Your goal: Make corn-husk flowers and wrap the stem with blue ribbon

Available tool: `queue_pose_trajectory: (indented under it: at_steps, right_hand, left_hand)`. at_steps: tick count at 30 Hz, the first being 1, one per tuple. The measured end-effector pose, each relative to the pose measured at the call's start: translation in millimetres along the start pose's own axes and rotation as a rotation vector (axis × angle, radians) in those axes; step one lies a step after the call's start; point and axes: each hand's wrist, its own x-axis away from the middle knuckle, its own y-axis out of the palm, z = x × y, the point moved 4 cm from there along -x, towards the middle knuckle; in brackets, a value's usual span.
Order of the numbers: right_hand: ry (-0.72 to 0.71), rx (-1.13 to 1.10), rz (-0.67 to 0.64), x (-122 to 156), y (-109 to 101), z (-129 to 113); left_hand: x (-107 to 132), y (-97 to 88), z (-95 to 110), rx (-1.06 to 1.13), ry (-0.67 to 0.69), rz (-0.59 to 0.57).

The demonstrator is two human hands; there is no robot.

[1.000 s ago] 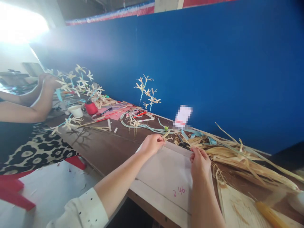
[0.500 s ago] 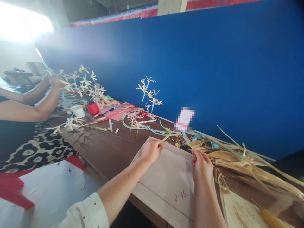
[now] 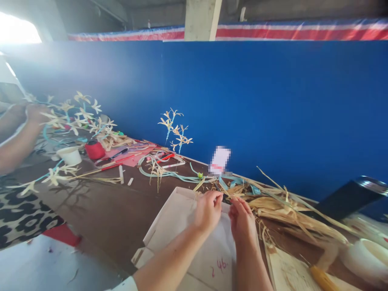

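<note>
My left hand (image 3: 209,210) is closed in a pinch over the far part of a pale cardboard box lid (image 3: 182,214); whatever its fingertips hold is too small to make out. Close beside it on the right, my right hand (image 3: 241,218) pinches a thin, straw-coloured strip of dried husk (image 3: 226,191) that points up and left toward the left fingertips. The lid lies under both forearms, with reddish handwritten numbers (image 3: 220,266) on its surface. Just beyond the hands are husk scraps and blue ribbon bits (image 3: 254,189).
Long dried husks (image 3: 279,210), a yellow-handled tool (image 3: 323,279) and a white cup (image 3: 368,258) lie right. A dark can (image 3: 353,198) leans there. Left are husk flowers (image 3: 85,115), a red thread spool (image 3: 95,150), a paper cup (image 3: 70,155) and a co-worker's hands (image 3: 33,113). A blue partition (image 3: 257,105) stands behind.
The view has swung right, bringing the dark can and white cup into sight. My hands have come closer together, the left one moving toward the right, both still pinching.
</note>
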Motion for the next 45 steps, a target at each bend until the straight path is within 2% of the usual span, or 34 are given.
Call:
queue_pose_trajectory:
  at_steps: [3, 5, 11, 21, 24, 25, 27, 28, 29, 32, 34, 40, 45]
  right_hand:
    - [0.004, 0.0, -0.029, -2, -1, 3]
    - [-0.004, 0.031, -0.061, -3, -1, 7]
    - [-0.017, 0.192, -0.231, 0, 7, 11]
    - [-0.063, 0.275, -0.197, 3, 8, 6]
    - [-0.179, 0.475, -0.095, -1, -2, -10]
    - [-0.252, 0.597, 0.006, -2, -10, -19]
    - [-0.362, 0.955, 0.301, -5, -26, -40]
    - [-0.332, 1.142, 0.381, -7, -33, -47]
    - [-0.245, 1.292, 0.424, -9, -39, -51]
    - [0.058, 1.556, 0.331, -16, -50, -52]
    - [0.16, 1.622, 0.266, -17, -53, -50]
    - [0.213, 1.706, 0.174, -21, -55, -45]
    - [0.185, 1.767, 0.206, -20, -52, -39]
  left_hand:
    - [7, 7.5, -12, 0.051, -0.013, 0.029]
    - [9, 7.2, -18, 0.096, -0.041, -0.004]
    - [5, 6.8, -18, 0.191, -0.108, -0.102]
    - [3, 7.1, -15, 0.239, -0.111, -0.103]
    - [3, 5.2, -20, 0.217, -0.106, -0.05]
    - [4, 3.5, -21, 0.191, -0.093, -0.007]
    - [4, 0.6, -24, 0.145, -0.07, 0.066]
    - [5, -0.3, -26, 0.132, -0.062, 0.087]
    - [5, -0.9, -26, 0.127, -0.056, 0.1]
    - [6, -1.7, -26, 0.139, -0.048, 0.108]
    - [6, -2.0, -25, 0.154, -0.046, 0.105]
    - [5, -2.9, -22, 0.164, -0.043, 0.114]
    - [5, -4.7, -20, 0.159, -0.038, 0.117]
